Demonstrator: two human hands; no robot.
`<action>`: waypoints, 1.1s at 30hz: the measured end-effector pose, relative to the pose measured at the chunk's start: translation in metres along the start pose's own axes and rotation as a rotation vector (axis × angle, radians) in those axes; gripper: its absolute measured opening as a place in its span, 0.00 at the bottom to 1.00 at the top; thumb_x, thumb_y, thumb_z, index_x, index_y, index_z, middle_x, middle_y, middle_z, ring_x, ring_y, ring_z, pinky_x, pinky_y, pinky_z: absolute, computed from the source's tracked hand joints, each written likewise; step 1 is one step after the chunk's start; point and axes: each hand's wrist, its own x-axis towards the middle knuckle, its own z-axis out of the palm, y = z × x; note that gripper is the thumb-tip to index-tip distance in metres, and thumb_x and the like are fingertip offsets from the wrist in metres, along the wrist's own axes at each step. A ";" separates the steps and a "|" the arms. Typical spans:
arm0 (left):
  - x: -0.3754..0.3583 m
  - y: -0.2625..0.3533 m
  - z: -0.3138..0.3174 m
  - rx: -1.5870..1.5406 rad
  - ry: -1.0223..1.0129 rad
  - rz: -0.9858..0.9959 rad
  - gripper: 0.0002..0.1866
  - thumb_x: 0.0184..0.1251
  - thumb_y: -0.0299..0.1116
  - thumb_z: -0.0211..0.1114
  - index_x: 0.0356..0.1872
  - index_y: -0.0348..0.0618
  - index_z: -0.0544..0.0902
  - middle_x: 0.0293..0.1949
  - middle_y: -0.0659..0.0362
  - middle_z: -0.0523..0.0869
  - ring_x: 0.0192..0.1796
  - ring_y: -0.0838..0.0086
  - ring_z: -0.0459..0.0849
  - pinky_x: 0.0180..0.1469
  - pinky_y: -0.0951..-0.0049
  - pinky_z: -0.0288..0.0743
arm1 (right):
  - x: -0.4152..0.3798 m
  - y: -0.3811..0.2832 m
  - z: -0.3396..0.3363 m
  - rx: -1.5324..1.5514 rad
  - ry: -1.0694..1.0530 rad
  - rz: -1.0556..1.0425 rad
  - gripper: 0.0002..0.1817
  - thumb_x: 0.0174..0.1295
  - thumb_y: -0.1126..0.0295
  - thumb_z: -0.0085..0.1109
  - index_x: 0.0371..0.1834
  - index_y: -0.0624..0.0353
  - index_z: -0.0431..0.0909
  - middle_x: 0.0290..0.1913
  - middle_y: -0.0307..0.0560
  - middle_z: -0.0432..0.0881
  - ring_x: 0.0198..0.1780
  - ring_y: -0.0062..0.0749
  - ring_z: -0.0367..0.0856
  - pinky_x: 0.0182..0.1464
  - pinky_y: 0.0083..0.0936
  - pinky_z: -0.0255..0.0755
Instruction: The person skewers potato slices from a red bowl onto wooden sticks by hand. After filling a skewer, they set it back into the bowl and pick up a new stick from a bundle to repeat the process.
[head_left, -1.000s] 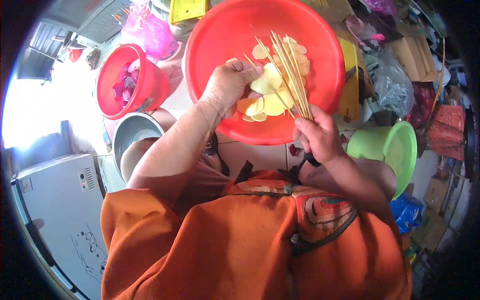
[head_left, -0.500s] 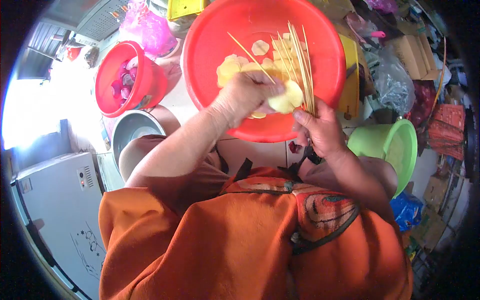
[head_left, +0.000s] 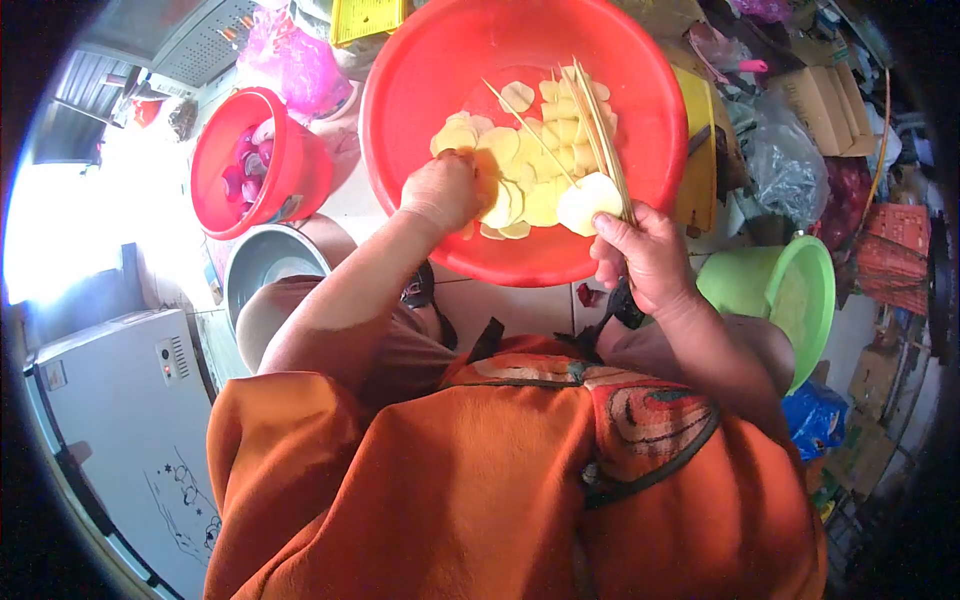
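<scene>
A big red basin (head_left: 400, 60) in front of me holds several pale yellow potato slices (head_left: 545, 165). My left hand (head_left: 440, 190) reaches into the basin with its fingers curled down on the slices at the near left of the pile; whether it grips one is hidden. My right hand (head_left: 645, 255) is closed on a bunch of thin bamboo skewers (head_left: 598, 125) that point up over the basin. One slice (head_left: 588, 200) sits threaded on a skewer just above that hand's thumb.
A small red bucket (head_left: 215, 185) of purple pieces stands at the left, with a metal bowl (head_left: 262, 265) below it. A green bucket (head_left: 805, 300) is at the right, a yellow board (head_left: 700, 150) beside the basin, and a white appliance (head_left: 110, 400) at the lower left.
My left hand let go of the slice it pushed onto a skewer and went back left into the pile. The slice now sits low on the skewers by my right hand.
</scene>
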 end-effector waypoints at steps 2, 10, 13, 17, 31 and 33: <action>0.002 -0.002 0.006 0.129 0.013 0.056 0.17 0.57 0.41 0.54 0.38 0.37 0.79 0.35 0.47 0.84 0.40 0.59 0.84 0.44 0.63 0.78 | -0.001 0.000 0.002 -0.009 -0.004 0.001 0.15 0.60 0.64 0.58 0.44 0.62 0.74 0.24 0.41 0.77 0.16 0.20 0.73 0.17 0.16 0.67; 0.011 -0.013 -0.032 -1.047 -0.013 -0.102 0.13 0.56 0.33 0.61 0.41 0.38 0.79 0.33 0.54 0.84 0.33 0.67 0.83 0.36 0.68 0.77 | -0.007 -0.002 0.002 -0.026 -0.056 -0.012 0.10 0.61 0.68 0.56 0.41 0.63 0.75 0.20 0.39 0.75 0.14 0.18 0.70 0.16 0.14 0.66; 0.012 -0.021 -0.056 -1.451 0.076 -0.121 0.04 0.57 0.28 0.59 0.33 0.43 0.77 0.30 0.59 0.81 0.29 0.74 0.80 0.35 0.72 0.77 | -0.011 -0.001 0.000 -0.106 -0.094 0.021 0.13 0.60 0.63 0.56 0.42 0.61 0.75 0.21 0.39 0.75 0.15 0.19 0.71 0.16 0.14 0.63; 0.011 -0.021 -0.069 -1.697 0.195 -0.060 0.07 0.59 0.29 0.59 0.38 0.42 0.77 0.35 0.58 0.82 0.35 0.73 0.82 0.36 0.72 0.79 | -0.011 0.001 0.000 -0.084 -0.107 -0.007 0.12 0.60 0.64 0.56 0.41 0.61 0.75 0.20 0.38 0.75 0.15 0.18 0.70 0.16 0.14 0.64; 0.010 -0.023 -0.072 -1.676 0.361 -0.057 0.07 0.59 0.25 0.55 0.38 0.38 0.76 0.38 0.55 0.80 0.39 0.69 0.82 0.37 0.68 0.81 | -0.014 -0.002 0.002 -0.050 -0.135 -0.046 0.13 0.61 0.64 0.55 0.41 0.61 0.75 0.19 0.37 0.74 0.14 0.18 0.70 0.16 0.14 0.63; 0.009 -0.019 -0.073 -1.673 0.366 -0.053 0.08 0.59 0.26 0.56 0.39 0.37 0.76 0.38 0.55 0.80 0.39 0.69 0.82 0.37 0.68 0.81 | -0.014 -0.002 0.002 -0.055 -0.130 -0.047 0.13 0.61 0.64 0.55 0.41 0.61 0.75 0.19 0.37 0.74 0.14 0.18 0.70 0.15 0.14 0.63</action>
